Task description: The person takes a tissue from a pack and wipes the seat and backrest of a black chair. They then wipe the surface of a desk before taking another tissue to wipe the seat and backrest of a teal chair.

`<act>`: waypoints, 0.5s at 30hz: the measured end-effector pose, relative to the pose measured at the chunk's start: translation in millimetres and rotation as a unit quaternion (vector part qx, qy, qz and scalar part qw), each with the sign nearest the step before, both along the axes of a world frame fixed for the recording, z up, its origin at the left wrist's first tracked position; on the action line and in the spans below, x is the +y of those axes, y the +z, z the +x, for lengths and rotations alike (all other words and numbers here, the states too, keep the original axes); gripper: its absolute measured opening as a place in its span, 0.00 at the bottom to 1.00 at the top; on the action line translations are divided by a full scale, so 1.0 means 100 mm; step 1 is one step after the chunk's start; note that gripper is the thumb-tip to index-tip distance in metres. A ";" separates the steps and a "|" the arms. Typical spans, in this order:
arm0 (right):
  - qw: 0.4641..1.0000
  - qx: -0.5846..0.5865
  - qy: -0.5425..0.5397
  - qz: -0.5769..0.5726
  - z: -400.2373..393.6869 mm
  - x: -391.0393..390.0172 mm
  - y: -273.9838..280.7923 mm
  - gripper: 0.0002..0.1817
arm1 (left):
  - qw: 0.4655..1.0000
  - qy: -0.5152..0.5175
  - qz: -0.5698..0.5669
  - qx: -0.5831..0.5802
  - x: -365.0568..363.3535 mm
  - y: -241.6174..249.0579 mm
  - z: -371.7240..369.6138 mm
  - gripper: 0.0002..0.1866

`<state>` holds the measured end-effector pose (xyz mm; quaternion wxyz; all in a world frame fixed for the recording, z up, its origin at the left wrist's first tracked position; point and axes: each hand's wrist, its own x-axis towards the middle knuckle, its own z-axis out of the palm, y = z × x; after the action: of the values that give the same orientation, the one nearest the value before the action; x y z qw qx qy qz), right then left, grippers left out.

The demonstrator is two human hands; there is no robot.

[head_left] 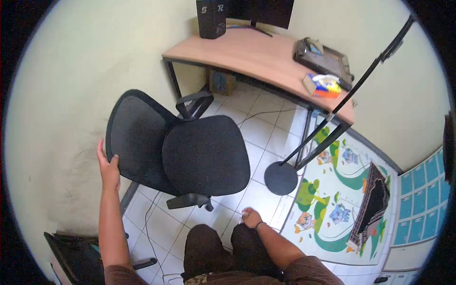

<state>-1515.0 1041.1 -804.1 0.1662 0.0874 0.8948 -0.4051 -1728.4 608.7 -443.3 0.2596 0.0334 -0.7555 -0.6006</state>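
A black office chair with a mesh backrest and two armrests stands turned with its back toward the left wall. My left hand grips the outer edge of that backrest, thumb on the front side and fingers around behind. Low in front of me, just above my knee, is my right hand, its fingers curled in. Whatever it may hold is hidden. A dark band circles the right wrist.
A wooden desk carries a monitor, a black box, a tray and a tissue box. A black stand rises beside it. Cables cross the tiles. A patterned mat bears a dark rug.
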 end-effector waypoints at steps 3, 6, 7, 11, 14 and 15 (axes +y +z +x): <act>0.992 -0.108 0.049 0.052 0.32 0.04 0.22 0.19 | 0.953 -0.037 0.270 -0.130 -0.12 -0.06 -0.14 0.26; 0.985 -0.136 0.083 0.063 0.73 0.24 0.13 0.20 | 0.941 -0.033 0.290 -0.169 -0.28 -0.17 -0.36 0.21; 0.982 -0.156 0.089 0.065 0.78 0.30 0.11 0.21 | 0.940 -0.027 0.287 -0.182 -0.33 -0.24 -0.42 0.19; 0.893 -0.208 0.340 0.208 0.74 0.34 0.86 0.16 | 0.966 0.056 0.179 -0.177 -0.32 -0.35 -0.45 0.20; 0.847 -0.165 0.435 0.258 0.75 0.40 1.28 0.18 | 0.964 0.106 0.157 -0.188 -0.15 -0.27 -0.23 0.22; 0.913 -0.137 0.333 0.192 0.79 0.46 1.46 0.19 | 0.963 0.103 0.161 -0.189 -0.13 -0.30 -0.17 0.22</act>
<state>-1436.2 1086.9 -658.4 0.3921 -0.1307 0.9011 -0.1309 -1745.8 595.3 -473.0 0.1638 0.2655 -0.6764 -0.6672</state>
